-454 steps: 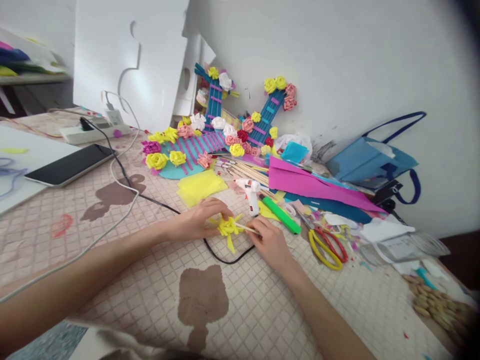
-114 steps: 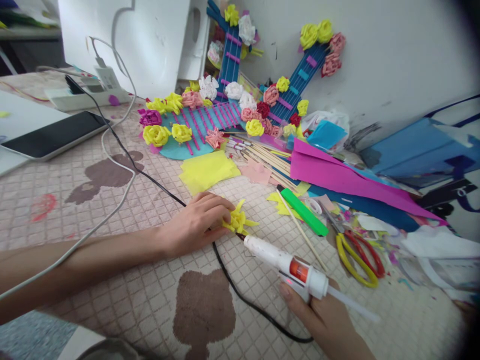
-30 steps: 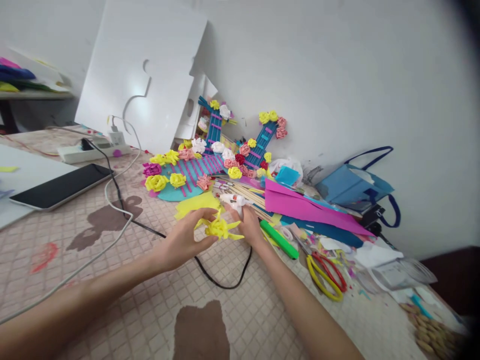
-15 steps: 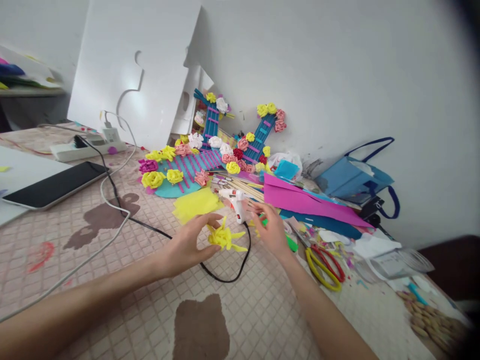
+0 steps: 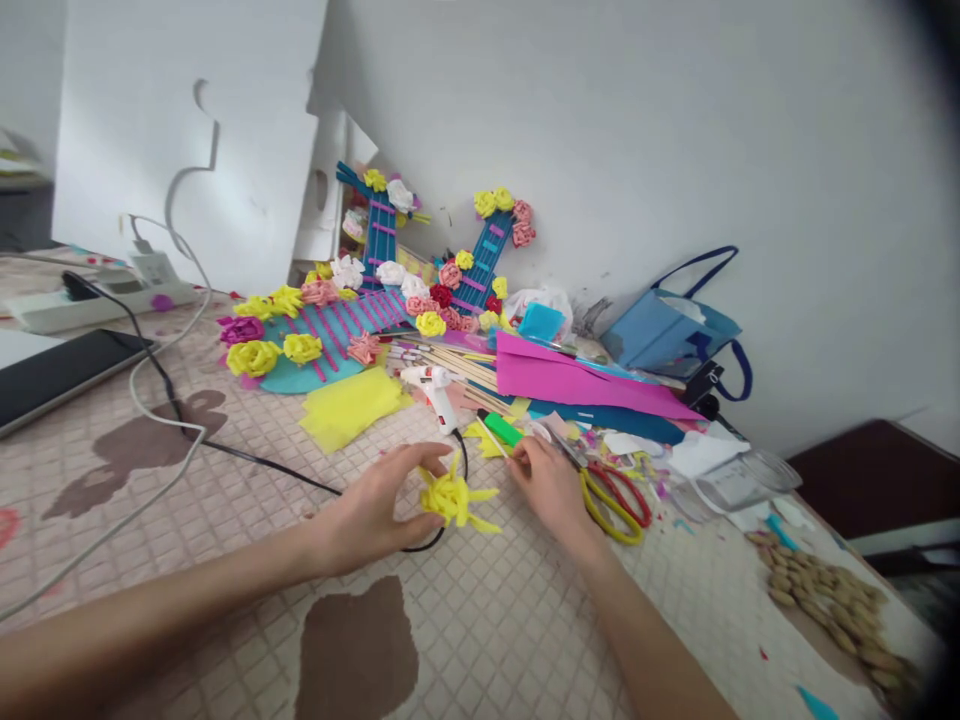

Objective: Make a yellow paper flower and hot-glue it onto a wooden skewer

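Note:
My left hand [image 5: 379, 508] pinches a yellow paper flower [image 5: 454, 497] with loose petals sticking out to the right. My right hand [image 5: 546, 482] is closed by its fingertips on a thin white stick [image 5: 491, 436], beside a green marker [image 5: 501, 429]. Beyond the flower lies a white glue gun [image 5: 437, 397], its black cord running behind my left hand. Yellow sheets [image 5: 352, 405] rest to its left. Scissors [image 5: 613, 500] with yellow and red handles lie right of my right hand.
Flower-covered blue craft pieces [image 5: 322, 335] lie and lean at the back. Wooden sticks [image 5: 465, 368] and magenta sheets [image 5: 585, 380] are behind the hands. A blue bag [image 5: 667, 335] and peanuts [image 5: 825, 600] are at right, a power strip [image 5: 97, 303] and dark tablet [image 5: 71, 375] at left.
The view has turned right. My right hand has moved away from the glue gun toward the green marker and now pinches the white stick. My left hand still holds the flower.

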`<state>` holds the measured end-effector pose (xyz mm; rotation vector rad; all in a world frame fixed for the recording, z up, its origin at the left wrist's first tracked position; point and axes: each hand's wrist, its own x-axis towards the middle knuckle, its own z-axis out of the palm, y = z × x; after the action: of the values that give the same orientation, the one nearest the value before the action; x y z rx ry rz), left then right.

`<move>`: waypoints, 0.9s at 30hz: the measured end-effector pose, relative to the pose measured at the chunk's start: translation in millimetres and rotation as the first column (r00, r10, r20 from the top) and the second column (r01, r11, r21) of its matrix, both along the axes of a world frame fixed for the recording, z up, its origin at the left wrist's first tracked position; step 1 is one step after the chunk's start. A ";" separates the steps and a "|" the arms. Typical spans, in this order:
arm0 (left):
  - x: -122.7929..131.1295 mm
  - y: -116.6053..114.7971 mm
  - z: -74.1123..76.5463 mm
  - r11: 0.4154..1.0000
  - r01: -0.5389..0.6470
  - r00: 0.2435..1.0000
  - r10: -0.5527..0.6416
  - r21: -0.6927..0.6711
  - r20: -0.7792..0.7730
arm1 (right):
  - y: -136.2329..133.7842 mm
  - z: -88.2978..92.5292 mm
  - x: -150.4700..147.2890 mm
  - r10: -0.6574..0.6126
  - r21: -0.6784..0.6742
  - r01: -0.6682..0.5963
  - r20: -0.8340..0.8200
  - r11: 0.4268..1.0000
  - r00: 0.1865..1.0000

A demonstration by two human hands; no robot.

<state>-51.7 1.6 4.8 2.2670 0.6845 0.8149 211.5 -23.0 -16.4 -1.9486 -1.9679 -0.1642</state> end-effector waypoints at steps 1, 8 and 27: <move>6.3 -3.1 2.0 0.999 0.033 0.999 -0.033 -0.008 -0.019 | 0.2 -1.0 -1.1 -0.012 0.004 0.012 0.029 1.000 0.999; 29.8 -13.5 4.5 0.993 0.119 0.993 -0.119 0.003 0.016 | -0.6 1.6 -4.2 -0.030 -0.015 0.031 0.039 0.999 0.999; -9.2 31.0 -0.3 1.000 -0.001 1.000 0.001 -0.003 -0.012 | 0.7 -1.2 -5.6 0.051 -0.051 -0.054 -0.066 0.997 0.997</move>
<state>-60.8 32.6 4.4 2.2709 0.6920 0.8012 205.9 -22.3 -17.6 -1.9076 -1.9988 -0.0356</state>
